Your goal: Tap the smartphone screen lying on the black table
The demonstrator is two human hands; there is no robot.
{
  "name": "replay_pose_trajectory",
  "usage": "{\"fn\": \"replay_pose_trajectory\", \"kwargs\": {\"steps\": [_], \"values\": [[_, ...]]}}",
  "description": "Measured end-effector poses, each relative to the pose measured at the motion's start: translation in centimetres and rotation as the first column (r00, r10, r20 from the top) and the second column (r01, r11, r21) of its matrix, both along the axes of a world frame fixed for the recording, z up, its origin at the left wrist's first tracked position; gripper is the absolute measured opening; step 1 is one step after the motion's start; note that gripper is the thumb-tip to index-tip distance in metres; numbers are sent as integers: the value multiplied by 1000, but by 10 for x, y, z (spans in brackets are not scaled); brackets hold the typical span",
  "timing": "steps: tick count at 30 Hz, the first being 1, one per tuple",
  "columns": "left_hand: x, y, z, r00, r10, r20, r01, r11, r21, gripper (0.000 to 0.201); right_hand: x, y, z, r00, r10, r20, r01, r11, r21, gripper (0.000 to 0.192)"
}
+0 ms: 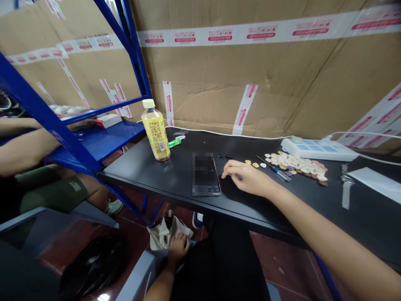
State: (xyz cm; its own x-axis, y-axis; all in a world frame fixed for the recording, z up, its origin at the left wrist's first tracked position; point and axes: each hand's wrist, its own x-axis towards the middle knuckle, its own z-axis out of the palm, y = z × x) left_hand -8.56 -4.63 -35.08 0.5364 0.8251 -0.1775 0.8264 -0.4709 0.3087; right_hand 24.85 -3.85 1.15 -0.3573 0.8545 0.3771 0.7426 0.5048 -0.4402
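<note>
At nine o'clock a co-worker's forearm [21, 150] reaches along the blue shelf [103, 140], where a small white box [108, 120] lies; keep that arm apart from your own.

Your left hand [178, 247] is down at six o'clock, below the table edge, its fingers curled loosely on the grey cloth bag [164, 234] by your lap. What the bag holds cannot be seen.

On the black table [140, 167] at eleven o'clock stands a bottle [156, 131], upright, cap on, nearly full of yellow drink. Just beside it at its two o'clock lies a small green packet [174, 143].

The phone [205, 174] lies flat at the centre, near the front edge. Your right hand [247, 177] rests palm down just beside it at three o'clock, fingers spread and relaxed, gripping nothing, the fingertips close to the phone's right edge but apart from it. If you mean to take the phone, slide the fingers under that right edge and lift it level, since it sits close to the drop.

At one o'clock a loose heap of small round pieces [297, 165] lies on the table, a thin screwdriver [275, 169] at its near side, and a white power strip [318, 149] behind it.
</note>
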Motion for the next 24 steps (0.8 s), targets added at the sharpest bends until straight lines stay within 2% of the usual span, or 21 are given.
{"fn": "replay_pose_trajectory", "kwargs": {"steps": [7, 24], "values": [[0, 0, 1, 1000, 7, -3, -7, 1000, -7, 32, 0, 1, 1, 998, -19, 66, 17, 999, 40, 37], [-1, 1, -5, 1000, 0, 3, 0, 1000, 2, 33, 0, 1, 1, 1000, -2, 30, 1, 999, 33, 38]]}}
